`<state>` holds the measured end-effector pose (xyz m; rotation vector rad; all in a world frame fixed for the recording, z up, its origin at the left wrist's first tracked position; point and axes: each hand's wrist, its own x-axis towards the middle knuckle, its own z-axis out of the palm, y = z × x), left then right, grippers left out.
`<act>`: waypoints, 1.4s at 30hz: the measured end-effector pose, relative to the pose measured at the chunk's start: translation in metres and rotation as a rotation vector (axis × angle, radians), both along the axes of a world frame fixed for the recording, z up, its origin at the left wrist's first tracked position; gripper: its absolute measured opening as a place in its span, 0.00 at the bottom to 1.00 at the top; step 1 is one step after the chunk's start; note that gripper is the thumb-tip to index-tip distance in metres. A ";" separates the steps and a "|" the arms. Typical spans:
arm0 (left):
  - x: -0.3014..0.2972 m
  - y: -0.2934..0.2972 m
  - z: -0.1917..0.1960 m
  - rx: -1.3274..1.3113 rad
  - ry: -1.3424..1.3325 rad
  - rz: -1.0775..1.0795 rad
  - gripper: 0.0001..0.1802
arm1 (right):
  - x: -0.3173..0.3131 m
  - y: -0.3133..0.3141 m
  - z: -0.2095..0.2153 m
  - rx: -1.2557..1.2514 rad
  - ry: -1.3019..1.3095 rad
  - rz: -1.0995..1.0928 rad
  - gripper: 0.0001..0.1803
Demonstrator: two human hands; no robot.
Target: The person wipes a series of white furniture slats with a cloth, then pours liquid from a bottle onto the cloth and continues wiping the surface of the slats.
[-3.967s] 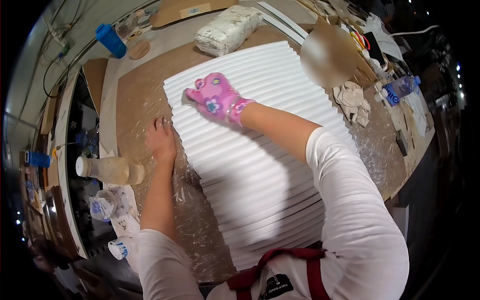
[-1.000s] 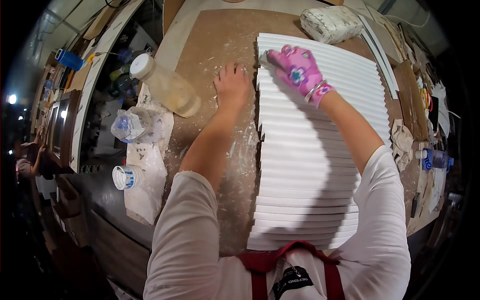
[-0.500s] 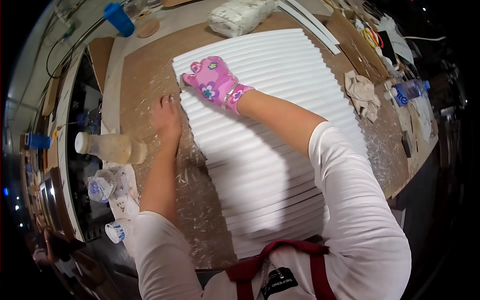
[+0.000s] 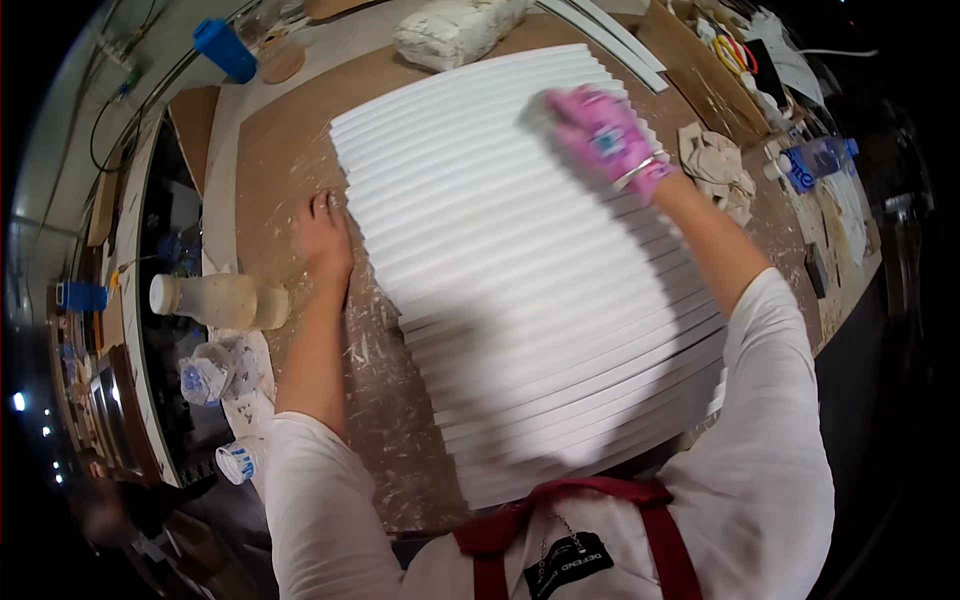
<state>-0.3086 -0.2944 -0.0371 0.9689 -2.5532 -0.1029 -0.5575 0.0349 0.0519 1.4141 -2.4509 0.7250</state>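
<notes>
Long white strips (image 4: 480,230), laid edge to edge, form a ridged sheet across the brown board (image 4: 375,400). My right hand (image 4: 605,140), in a pink flowered glove, is closed over the far right part of the strips. Motion smears its fingers, and a greyish blur shows at their tips; what they hold cannot be made out. My bare left hand (image 4: 323,240) lies on the board just left of the strips' edge, its fingers stretched out and holding nothing.
A capped bottle of cloudy liquid (image 4: 220,300) lies at left beside a crumpled plastic bottle (image 4: 210,372). A wrapped white bundle (image 4: 460,30) sits at the far edge. On the right are a beige rag (image 4: 717,170) and a water bottle (image 4: 815,160).
My right hand has swept across the strips from their far left corner to the far right side. My left hand stays on the board. The whole view has shifted slightly.
</notes>
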 end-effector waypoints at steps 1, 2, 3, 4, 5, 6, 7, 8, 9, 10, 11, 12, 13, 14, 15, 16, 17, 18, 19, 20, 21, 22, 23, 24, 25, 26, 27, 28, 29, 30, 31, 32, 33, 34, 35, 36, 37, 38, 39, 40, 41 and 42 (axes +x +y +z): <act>0.002 -0.002 -0.002 0.005 0.014 0.002 0.19 | 0.020 -0.016 -0.009 0.107 0.282 0.139 0.15; 0.004 -0.001 0.002 0.031 0.024 -0.012 0.19 | 0.048 -0.018 0.012 0.221 0.231 0.155 0.15; 0.003 0.001 0.004 0.027 0.018 -0.023 0.19 | 0.040 -0.009 0.008 0.218 0.224 0.144 0.15; 0.002 0.004 0.004 0.021 -0.004 -0.011 0.19 | 0.022 0.008 0.001 0.201 0.162 0.034 0.13; -0.001 0.007 0.007 0.015 -0.016 0.002 0.19 | 0.000 0.030 0.000 0.184 0.110 -0.077 0.12; -0.002 0.010 0.007 0.018 -0.017 0.001 0.19 | -0.026 0.056 0.000 0.233 0.117 -0.195 0.13; -0.003 0.010 0.008 0.005 -0.002 -0.008 0.19 | -0.050 0.080 0.002 0.280 0.126 -0.305 0.13; -0.006 0.011 0.007 -0.004 0.016 -0.020 0.19 | -0.065 0.105 0.006 0.403 0.238 -0.410 0.14; -0.005 0.010 0.007 -0.006 0.018 -0.005 0.19 | -0.068 0.107 0.017 0.515 0.350 -0.506 0.15; -0.005 0.009 0.007 -0.012 0.011 -0.001 0.19 | -0.066 0.101 0.017 0.464 0.361 -0.487 0.16; -0.006 0.011 0.006 -0.015 -0.002 0.000 0.19 | -0.049 0.086 0.021 0.417 0.367 -0.468 0.18; -0.012 0.016 0.008 -0.040 0.003 -0.004 0.19 | -0.029 0.065 0.032 0.342 0.374 -0.311 0.19; -0.006 0.013 0.008 -0.056 -0.014 0.014 0.19 | -0.006 0.031 0.028 0.233 0.376 -0.108 0.19; -0.004 0.011 0.008 -0.060 -0.017 0.022 0.19 | 0.016 -0.010 0.024 0.191 0.309 0.031 0.13; -0.005 0.011 0.009 -0.056 -0.012 0.021 0.19 | 0.048 -0.046 0.021 0.165 0.290 0.108 0.16; -0.007 0.008 0.002 -0.040 -0.013 0.008 0.19 | 0.080 -0.071 0.028 0.125 0.172 0.229 0.12; -0.010 0.007 0.003 -0.009 -0.016 0.004 0.20 | 0.095 -0.094 0.006 0.158 0.192 0.183 0.08; -0.006 0.003 0.000 0.025 -0.029 0.013 0.20 | 0.107 -0.118 0.003 0.345 0.151 0.252 0.08; -0.001 0.000 -0.001 0.032 -0.028 0.003 0.20 | 0.105 -0.123 -0.008 0.195 0.293 0.254 0.09; 0.004 -0.001 0.001 0.037 -0.018 0.009 0.20 | 0.093 -0.118 -0.029 0.157 0.289 0.211 0.09; 0.003 0.000 0.002 0.046 -0.003 0.017 0.20 | 0.071 -0.107 -0.042 0.125 0.291 0.171 0.10; 0.007 0.002 0.003 0.048 -0.014 0.041 0.20 | 0.056 -0.081 -0.023 0.295 0.319 0.108 0.12; 0.003 0.006 0.005 0.058 -0.005 0.044 0.20 | 0.040 -0.048 0.003 0.474 0.360 0.043 0.15; -0.004 0.012 0.008 0.056 -0.007 0.027 0.20 | 0.014 -0.011 0.007 0.477 0.207 -0.083 0.14; -0.009 0.016 0.009 0.054 -0.011 0.009 0.20 | -0.011 0.026 0.011 0.468 0.066 -0.216 0.14; -0.009 0.016 0.009 0.053 -0.007 0.012 0.20 | -0.031 0.055 0.014 0.486 0.135 -0.357 0.12; -0.012 0.017 0.007 0.030 0.001 0.005 0.20 | -0.051 0.084 0.020 0.511 0.196 -0.502 0.10; -0.012 0.015 0.006 0.003 0.005 0.003 0.20 | -0.057 0.105 0.028 0.616 0.339 -0.508 0.09; -0.011 0.012 0.004 0.000 0.007 0.003 0.20 | -0.056 0.106 0.036 0.676 0.392 -0.543 0.11; -0.009 0.009 0.002 0.007 0.010 0.007 0.20 | -0.048 0.104 0.035 0.587 0.377 -0.511 0.13; -0.008 0.007 0.000 0.015 0.014 0.010 0.20 | -0.040 0.098 0.032 0.498 0.364 -0.480 0.14; -0.007 0.009 0.000 0.015 0.011 0.000 0.20 | -0.036 0.093 0.020 0.386 0.308 -0.333 0.18; -0.005 0.008 0.000 0.008 0.012 0.006 0.20 | -0.024 0.075 0.007 0.286 0.271 -0.186 0.20; 0.001 0.004 0.001 -0.007 0.008 0.024 0.20 | -0.011 0.057 0.004 0.327 0.245 -0.142 0.20; 0.002 0.002 0.001 -0.013 0.001 0.024 0.20 | -0.002 0.047 0.003 0.373 0.223 -0.105 0.20; 0.003 0.002 0.002 -0.025 -0.003 0.012 0.19 | -0.010 0.053 0.004 0.285 0.253 -0.122 0.18; 0.003 0.001 0.002 -0.037 -0.007 0.001 0.19 | -0.014 0.070 0.011 0.316 0.189 -0.252 0.19; 0.001 0.001 0.002 -0.117 -0.003 -0.003 0.19 | -0.034 0.093 0.006 0.360 0.197 -0.360 0.19; -0.006 0.009 0.005 -0.107 0.001 -0.018 0.18 | -0.052 0.111 0.001 0.412 0.203 -0.478 0.19; -0.006 0.005 0.006 -0.115 -0.007 -0.025 0.19 | -0.048 0.102 -0.003 0.404 0.197 -0.459 0.19; -0.007 0.004 0.003 -0.113 -0.007 -0.041 0.19 | -0.041 0.097 -0.002 0.309 0.167 -0.455 0.17; -0.007 0.005 0.001 -0.106 -0.003 -0.041 0.19 | -0.034 0.092 0.005 0.217 0.141 -0.459 0.15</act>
